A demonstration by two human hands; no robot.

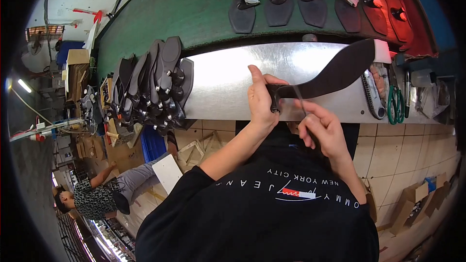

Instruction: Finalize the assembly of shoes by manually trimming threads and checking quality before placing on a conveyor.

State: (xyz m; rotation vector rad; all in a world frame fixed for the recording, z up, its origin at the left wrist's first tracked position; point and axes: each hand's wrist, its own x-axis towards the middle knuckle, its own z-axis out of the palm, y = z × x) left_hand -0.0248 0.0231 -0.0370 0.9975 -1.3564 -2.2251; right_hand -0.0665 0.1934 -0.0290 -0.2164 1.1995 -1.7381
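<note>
My left hand [262, 98] grips the heel end of a black heeled shoe sole [342, 70], thumb up, over the metal work surface. The sole's long curved front points up to the right. My right hand [323, 128], fingers curled in, holds a thin dark blade-like tool [299, 98] close to the heel. Motion smears the tool, so its exact kind is unclear. Left of my hands stands a cluster of black heeled soles [167, 60], packed upright side by side.
Along the far green belt [204, 7] lie several black soles [279, 7], some with white pieces; red light falls on the right ones. A box cutter [373, 97] and green-handled scissors [395, 104] lie at right. Another person [99, 196] is at lower left; cardboard boxes [417, 196] stand on the floor.
</note>
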